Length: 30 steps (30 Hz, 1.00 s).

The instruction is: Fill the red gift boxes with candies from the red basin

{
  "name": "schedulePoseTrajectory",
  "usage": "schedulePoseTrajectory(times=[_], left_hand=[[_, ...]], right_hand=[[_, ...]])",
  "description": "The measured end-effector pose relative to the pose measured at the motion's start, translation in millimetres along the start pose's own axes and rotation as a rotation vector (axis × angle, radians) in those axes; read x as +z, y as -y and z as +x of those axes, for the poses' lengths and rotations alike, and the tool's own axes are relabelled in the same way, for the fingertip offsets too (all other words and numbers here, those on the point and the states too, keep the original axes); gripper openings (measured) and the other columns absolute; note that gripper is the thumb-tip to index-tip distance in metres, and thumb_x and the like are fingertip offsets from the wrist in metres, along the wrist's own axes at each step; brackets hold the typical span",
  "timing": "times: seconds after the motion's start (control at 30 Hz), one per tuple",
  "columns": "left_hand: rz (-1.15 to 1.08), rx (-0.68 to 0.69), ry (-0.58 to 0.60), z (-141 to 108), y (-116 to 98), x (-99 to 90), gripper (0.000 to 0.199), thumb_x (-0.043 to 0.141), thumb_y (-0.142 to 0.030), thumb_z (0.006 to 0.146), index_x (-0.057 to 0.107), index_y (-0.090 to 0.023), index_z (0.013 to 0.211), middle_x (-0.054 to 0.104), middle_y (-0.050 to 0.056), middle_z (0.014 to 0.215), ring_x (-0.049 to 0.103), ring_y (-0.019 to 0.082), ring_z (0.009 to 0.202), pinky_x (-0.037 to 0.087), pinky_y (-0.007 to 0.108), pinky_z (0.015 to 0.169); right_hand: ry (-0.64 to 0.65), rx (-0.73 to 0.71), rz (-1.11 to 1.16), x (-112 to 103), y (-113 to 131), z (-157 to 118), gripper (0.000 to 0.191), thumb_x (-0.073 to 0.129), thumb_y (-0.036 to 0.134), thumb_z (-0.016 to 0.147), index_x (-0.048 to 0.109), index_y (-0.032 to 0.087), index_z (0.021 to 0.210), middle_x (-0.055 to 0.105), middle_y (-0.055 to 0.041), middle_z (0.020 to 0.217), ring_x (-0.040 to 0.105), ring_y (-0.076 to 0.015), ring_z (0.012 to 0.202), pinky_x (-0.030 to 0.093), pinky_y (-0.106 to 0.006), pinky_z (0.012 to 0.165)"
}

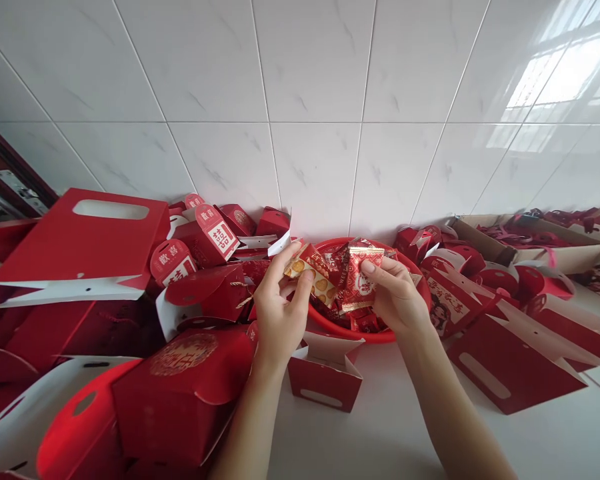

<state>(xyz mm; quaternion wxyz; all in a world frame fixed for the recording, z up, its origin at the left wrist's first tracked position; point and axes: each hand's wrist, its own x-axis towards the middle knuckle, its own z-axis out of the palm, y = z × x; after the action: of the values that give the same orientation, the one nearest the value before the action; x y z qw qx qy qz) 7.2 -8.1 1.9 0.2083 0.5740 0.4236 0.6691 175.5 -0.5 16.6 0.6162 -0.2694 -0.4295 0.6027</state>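
My left hand [285,303] pinches a red and gold snack packet [314,275] printed with round yellow biscuits. Between the thumb and fingers of my right hand [400,293] is a square red candy packet [363,279] with gold edges and a white label. Both packets are held above a round red basin [325,327] filled with more red wrapped packets [365,323]. Just below the basin, nearest my left wrist, an open red gift box [325,383] stands on the white surface, its inside pale.
Red gift boxes [180,387], some folded shut and others open, crowd the left side. More open boxes [515,360] stand on the right. Behind them a cardboard carton [575,257] holds dark red ribbon-like strips. A tiled wall [315,167] rises at the back.
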Motion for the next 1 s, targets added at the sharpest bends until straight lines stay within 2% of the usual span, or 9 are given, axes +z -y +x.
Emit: schedulePoseTrajectory(times=[0.13,0.27,0.43,0.53,0.67,0.77,0.83,0.9,1.0], left_hand=[[-0.027,-0.028,0.104,-2,-3,0.6,0.047,0.069,-0.03,0.089,0.061,-0.022,0.135,0.071,0.012,0.126,0.07,0.025,0.114,0.062,0.033,0.089],[-0.047,-0.028,0.084,-4,-8,1.7,0.042,0.063,-0.033,0.093,0.059,-0.023,0.134,0.07,0.011,0.127,0.069,0.024,0.116,0.06,0.033,0.09],[0.028,-0.061,0.067,-14,-16,-4.9,0.011,0.057,-0.027,0.092,0.066,-0.022,0.096,0.072,0.006,0.114,0.068,0.023,0.112,0.057,0.032,0.092],[0.143,-0.054,0.134,-26,-24,-18.7,0.011,0.056,-0.018,0.084,0.064,-0.022,0.077,0.07,0.005,0.119,0.065,0.025,0.117,0.054,0.033,0.094],[0.3,-0.1,0.302,-45,-29,-42.2,0.024,0.052,-0.016,0.081,0.065,-0.022,0.062,0.071,0.005,0.12,0.065,0.027,0.119,0.056,0.031,0.079],[0.358,-0.139,0.383,-56,-22,-51.0,0.026,0.054,-0.02,0.086,0.077,-0.025,0.075,0.071,0.006,0.123,0.068,0.027,0.114,0.056,0.034,0.082],[0.364,-0.131,0.385,-61,-14,-49.8,0.025,0.055,-0.026,0.091,0.078,-0.024,0.082,0.073,0.007,0.116,0.069,0.026,0.11,0.055,0.034,0.086],[0.317,-0.132,0.383,-65,-6,-44.8,0.025,0.055,-0.03,0.093,0.078,-0.022,0.084,0.073,0.009,0.105,0.071,0.023,0.096,0.056,0.031,0.079],[0.249,-0.147,0.373,-67,0,-37.5,0.02,0.057,-0.023,0.089,0.077,-0.021,0.089,0.07,0.007,0.096,0.069,0.019,0.086,0.056,0.028,0.073]], right_hand=[[0.077,0.01,-0.034,2,-1,-3,0.02,0.09,0.038,0.065,0.079,0.022,0.068,0.073,-0.0022,0.068,0.065,-0.0175,0.066,0.055,-0.032,0.069],[0.06,-0.007,-0.045,3,2,-5,0.02,0.09,0.039,0.065,0.081,0.023,0.072,0.073,-0.0026,0.07,0.065,-0.0178,0.065,0.055,-0.032,0.067],[-0.008,-0.082,-0.086,0,16,-10,0.022,0.092,0.04,0.062,0.08,0.023,0.069,0.073,-0.0027,0.069,0.064,-0.0181,0.062,0.056,-0.033,0.063],[-0.024,-0.1,-0.123,-5,25,-14,0.022,0.092,0.04,0.062,0.081,0.023,0.072,0.073,-0.003,0.069,0.064,-0.0193,0.062,0.057,-0.035,0.062],[0.123,-0.065,-0.229,-12,33,-20,0.019,0.089,0.037,0.068,0.083,0.021,0.076,0.072,-0.0043,0.068,0.063,-0.0194,0.062,0.055,-0.034,0.059],[0.238,-0.068,-0.319,-14,36,-25,0.012,0.085,0.032,0.075,0.083,0.02,0.078,0.072,-0.0041,0.07,0.063,-0.0183,0.064,0.053,-0.031,0.059],[0.317,-0.035,-0.351,-11,37,-27,0.01,0.082,0.029,0.078,0.083,0.02,0.078,0.072,-0.0041,0.07,0.061,-0.0173,0.063,0.052,-0.03,0.056],[0.404,0.015,-0.36,-8,36,-29,0.01,0.08,0.028,0.08,0.083,0.019,0.082,0.072,-0.0041,0.071,0.061,-0.0172,0.063,0.052,-0.029,0.055],[0.511,0.044,-0.38,-3,34,-29,0.013,0.076,0.029,0.084,0.083,0.019,0.088,0.073,-0.0048,0.077,0.063,-0.017,0.065,0.053,-0.029,0.057]])
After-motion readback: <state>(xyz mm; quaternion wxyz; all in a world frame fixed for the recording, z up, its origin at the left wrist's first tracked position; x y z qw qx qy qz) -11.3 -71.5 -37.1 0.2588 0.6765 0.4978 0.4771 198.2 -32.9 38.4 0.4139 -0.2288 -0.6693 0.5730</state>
